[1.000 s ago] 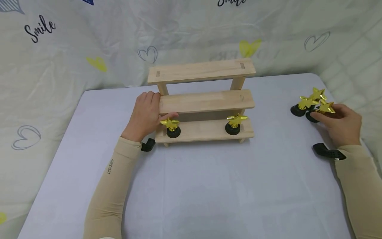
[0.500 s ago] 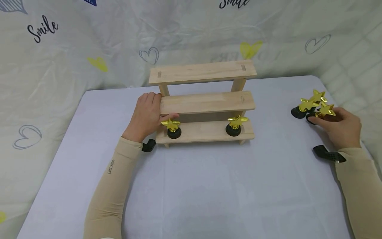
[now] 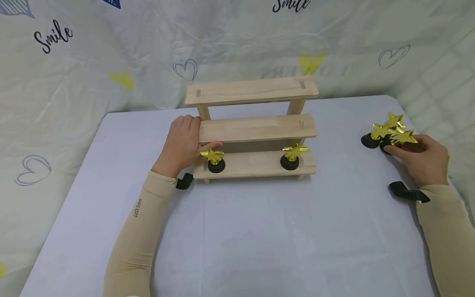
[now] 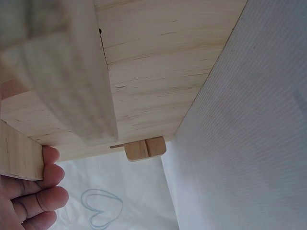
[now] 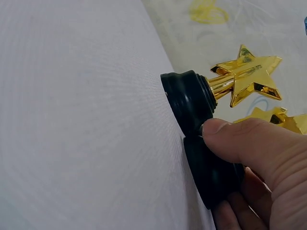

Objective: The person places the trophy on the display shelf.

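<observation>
A three-tier wooden shelf rack (image 3: 256, 127) stands on the table. My left hand (image 3: 180, 144) grips the left end of its middle board; in the left wrist view the fingertips (image 4: 53, 196) curl round a wooden edge. Two gold star trophies with black bases stand on the lowest board, one at the left (image 3: 215, 159) and one at the right (image 3: 291, 156). At the table's right side my right hand (image 3: 428, 159) holds a star trophy (image 5: 211, 170) by its black base, between thumb and fingers. Beside it, two more star trophies (image 3: 378, 133) stand close together; one base touches the held one.
A white table (image 3: 282, 231) bears everything. Behind it and at the sides hangs a pale printed sheet (image 3: 237, 37) with hearts and lettering, close behind the rack. The top board (image 3: 252, 89) of the rack overhangs at the back.
The view has shifted very slightly. Both hands stay almost where they were, the left on the rack and the right at the trophy.
</observation>
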The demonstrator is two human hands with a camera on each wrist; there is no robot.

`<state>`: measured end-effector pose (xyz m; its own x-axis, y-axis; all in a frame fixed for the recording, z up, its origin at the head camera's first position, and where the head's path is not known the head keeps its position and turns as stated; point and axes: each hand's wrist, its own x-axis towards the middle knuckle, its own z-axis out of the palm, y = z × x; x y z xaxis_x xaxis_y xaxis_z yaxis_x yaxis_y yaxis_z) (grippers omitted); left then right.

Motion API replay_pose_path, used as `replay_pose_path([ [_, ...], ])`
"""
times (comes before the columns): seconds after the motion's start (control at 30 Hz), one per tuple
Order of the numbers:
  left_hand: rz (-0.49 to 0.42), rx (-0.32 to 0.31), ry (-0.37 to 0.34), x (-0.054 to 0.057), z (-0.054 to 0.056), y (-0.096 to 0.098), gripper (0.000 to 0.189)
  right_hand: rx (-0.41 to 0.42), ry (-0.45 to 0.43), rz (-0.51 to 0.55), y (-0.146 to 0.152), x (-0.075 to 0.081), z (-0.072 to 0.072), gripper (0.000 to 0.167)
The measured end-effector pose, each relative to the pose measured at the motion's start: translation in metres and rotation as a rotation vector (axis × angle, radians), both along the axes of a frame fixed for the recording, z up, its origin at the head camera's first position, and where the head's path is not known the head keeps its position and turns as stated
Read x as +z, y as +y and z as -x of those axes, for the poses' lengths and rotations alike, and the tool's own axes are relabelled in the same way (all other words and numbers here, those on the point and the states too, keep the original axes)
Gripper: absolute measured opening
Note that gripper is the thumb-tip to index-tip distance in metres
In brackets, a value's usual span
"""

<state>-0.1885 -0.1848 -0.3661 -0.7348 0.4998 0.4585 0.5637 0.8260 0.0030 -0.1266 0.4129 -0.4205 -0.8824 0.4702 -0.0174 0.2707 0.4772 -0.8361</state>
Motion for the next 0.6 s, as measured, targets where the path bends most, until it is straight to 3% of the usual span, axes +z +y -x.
replay_pose_path([
  [0.13,-0.002,-0.003,-0.004,0.0006,-0.0003,-0.0005,0.089,0.007,-0.007,-0.007,0.0003,0.0004,0.0000,0.038],
  [0.33,-0.011,-0.004,0.008,-0.0003,-0.0003,-0.0007,0.095,0.004,-0.017,-0.016,0.0004,0.0007,-0.0001,0.041],
  [0.6,-0.002,0.003,0.027,-0.0013,0.0002,0.0000,0.099,-0.097,-0.080,-0.018,-0.0048,0.0011,0.0005,0.049],
])
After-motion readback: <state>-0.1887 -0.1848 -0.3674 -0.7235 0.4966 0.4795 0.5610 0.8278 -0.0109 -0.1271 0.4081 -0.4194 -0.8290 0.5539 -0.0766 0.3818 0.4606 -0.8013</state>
